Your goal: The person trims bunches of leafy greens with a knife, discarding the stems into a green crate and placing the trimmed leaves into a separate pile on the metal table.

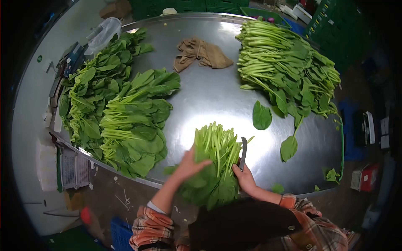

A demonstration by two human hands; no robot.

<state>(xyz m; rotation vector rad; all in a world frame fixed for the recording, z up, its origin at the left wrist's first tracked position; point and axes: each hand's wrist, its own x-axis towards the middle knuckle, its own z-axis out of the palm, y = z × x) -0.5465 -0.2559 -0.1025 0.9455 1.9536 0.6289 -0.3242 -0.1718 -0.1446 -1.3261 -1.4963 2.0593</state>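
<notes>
A bunch of leafy greens point(217, 146) is between my hands at the near edge of the metal table, its pale stems pointing away from me and its leaves towards me. My left hand point(189, 166) grips the bunch from the left, with the thumb across the front; its other fingers are mostly hidden. On the other side, my right hand point(246, 179) is closed round a knife point(243, 151) and rests against the greens. The short, curved blade points up beside the stems. The knife's handle is mostly covered by my fingers.
Heaped greens point(136, 125) lie along the table's left side. A larger pile point(280, 62) sits at the back right, with a loose leaf point(262, 116) near it. A brown cloth point(203, 54) lies on the metal table point(197, 94). Green crates point(190, 6) stand behind.
</notes>
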